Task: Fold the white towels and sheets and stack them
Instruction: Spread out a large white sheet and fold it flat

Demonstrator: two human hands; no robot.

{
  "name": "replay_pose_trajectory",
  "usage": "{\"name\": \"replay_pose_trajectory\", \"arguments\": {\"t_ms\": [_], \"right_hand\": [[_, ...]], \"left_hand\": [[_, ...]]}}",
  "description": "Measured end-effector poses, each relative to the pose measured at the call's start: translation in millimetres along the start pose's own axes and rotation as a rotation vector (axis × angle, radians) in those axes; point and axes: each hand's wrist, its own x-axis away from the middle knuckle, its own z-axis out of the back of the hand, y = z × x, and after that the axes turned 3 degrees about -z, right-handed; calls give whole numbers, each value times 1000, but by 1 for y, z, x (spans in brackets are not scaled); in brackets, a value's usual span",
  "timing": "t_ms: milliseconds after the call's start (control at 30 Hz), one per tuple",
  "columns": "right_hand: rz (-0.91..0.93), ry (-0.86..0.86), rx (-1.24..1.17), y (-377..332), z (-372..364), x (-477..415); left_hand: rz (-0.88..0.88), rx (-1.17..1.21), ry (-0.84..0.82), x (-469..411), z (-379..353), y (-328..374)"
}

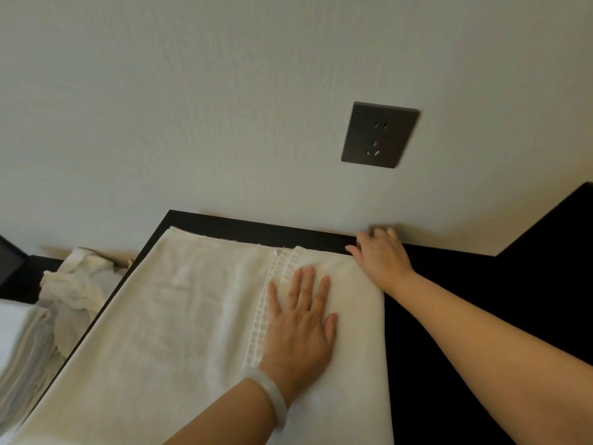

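Observation:
A white towel (179, 316) lies flat on the black table (465, 316), with a folded-over part along its right side and a fringed hem running down the middle. My left hand (298, 319) presses flat on that folded part, fingers spread straight. My right hand (380, 255) rests at the towel's far right corner by the wall, fingers extended. To the left, a crumpled white cloth (77, 284) lies in a heap, and a stack of folded white towels (22, 345) sits at the left edge.
The table's back edge meets a pale wall with a dark socket plate (378, 136). Bare black table surface stretches to the right of the towel. A dark object (8, 261) stands at the far left.

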Motion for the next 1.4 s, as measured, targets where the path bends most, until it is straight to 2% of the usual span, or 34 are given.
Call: {"name": "replay_pose_trajectory", "arguments": {"t_ms": [100,167,200,267,333,433,500,567,633,700,767,833,900,967,1033,1100,1167,1300,1400], "right_hand": [[-172,66,-288,-1,18,11],[-191,201,-289,-16,20,37],[-167,201,-274,-26,15,53],[-135,1,-271,-42,1,79],[-220,-162,-331,-43,-9,83],[-296,-147,-262,-45,-10,81],[-271,-118,-250,-49,-11,89],[-263,-177,-288,-50,-13,96],[-355,-228,-303,-47,-3,84],[-449,-170,-306,-48,10,67],[-367,-47,-293,-58,13,75],[-267,-78,-312,-68,2,102],[-338,-206,-363,-64,-2,113],[-417,-244,-368,-61,6,106],[-427,-154,-347,-66,14,112],[-351,-26,-318,-77,12,144],[-308,-70,-348,-88,5,183],[-410,-128,-376,-92,3,188],[-406,-172,-367,-93,8,186]], "left_hand": [[9,-4,1,-1,-1,1],[10,-4,4,-1,-2,1],[8,1,5,-2,-2,0],[-16,6,-9,-2,0,-1],[-29,11,-12,-1,1,-2],[-26,13,-11,0,2,-3],[-33,21,-4,-1,2,-3],[-38,17,-13,0,1,-4],[-25,19,-1,0,1,-4],[-13,33,9,-1,1,-3],[-20,45,3,-1,-2,-4],[-21,41,-11,-1,-3,-5],[-15,43,4,-3,-3,-5],[-21,43,6,-2,-3,-5],[-18,58,12,-2,-5,-7],[-25,78,7,-3,-6,-7],[-32,85,0,-4,-4,-9],[-44,91,-65,1,12,-3],[-121,12,25,39,12,11]]}}
